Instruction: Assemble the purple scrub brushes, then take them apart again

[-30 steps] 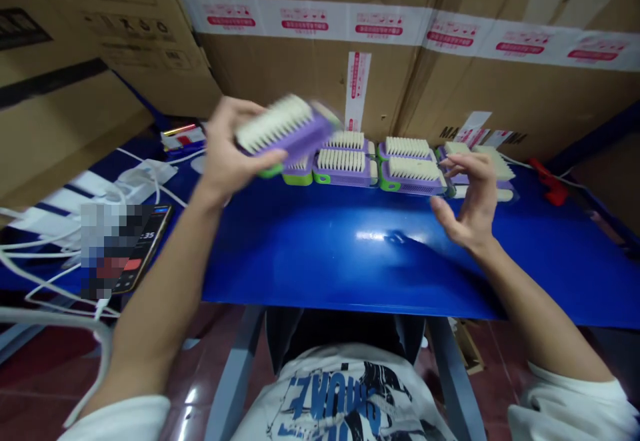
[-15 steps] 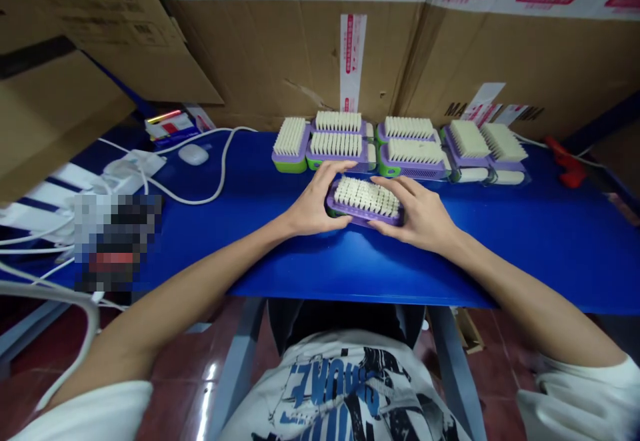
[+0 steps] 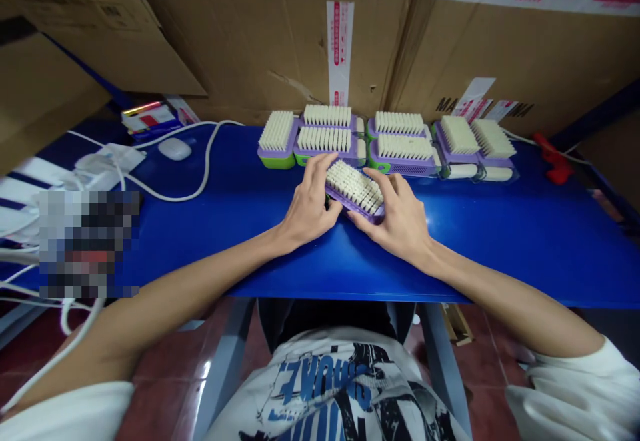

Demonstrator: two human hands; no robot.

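A scrubbing brush [image 3: 355, 186] with cream bristles and a purple base is held between my two hands over the blue table [image 3: 280, 267]. Its bristles face up and its right end slants down toward me. My left hand [image 3: 311, 202] grips the left end, fingers over the far side and thumb on the near side. At the right end, my right hand [image 3: 400, 217] closes round it the same way. The underside of the brush is hidden. Just behind stand several similar purple and green brushes in a row, among them a sideways one [image 3: 277, 139] at the left.
Cardboard boxes [image 3: 240, 47] wall off the back of the table. At the left lie a white mouse [image 3: 175, 149], a power strip [image 3: 115, 161], cables and a small box [image 3: 150, 121]. A red tool-like object [image 3: 554, 161] lies at the far right.
The brush in my hands has turned, its right end swinging nearer to me. Both hands shifted with it and still hold it. The whole view has slid a little to the left.
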